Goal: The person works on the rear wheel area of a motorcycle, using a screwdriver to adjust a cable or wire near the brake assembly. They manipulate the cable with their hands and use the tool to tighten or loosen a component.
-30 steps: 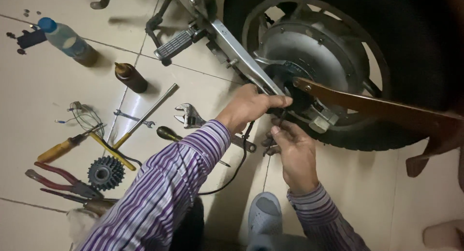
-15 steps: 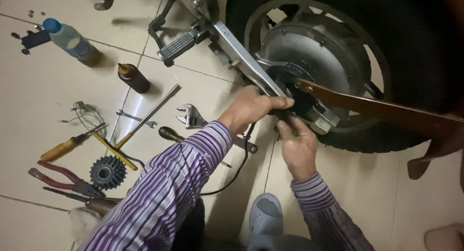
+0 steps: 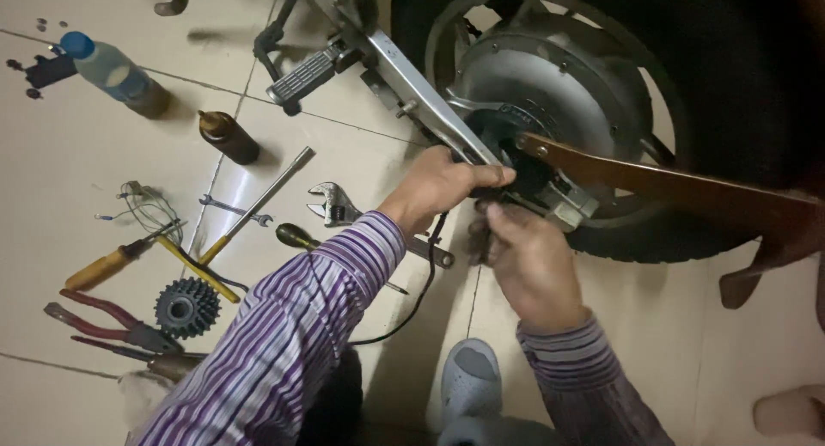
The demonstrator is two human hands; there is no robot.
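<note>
Head camera looks down on a hub-motor wheel (image 3: 559, 94) lying beside the frame arm (image 3: 421, 94); at its axle the left hand (image 3: 443, 184) curls closed around a dark fitting, steadying it, while the right hand (image 3: 533, 261) pinches something small just below, too hidden to identify; nearby on the tiled floor (image 3: 69, 180) lie an adjustable wrench (image 3: 335, 205), pliers (image 3: 103, 326), a sprocket cluster (image 3: 185, 307) and a bottle (image 3: 112, 72).
</note>
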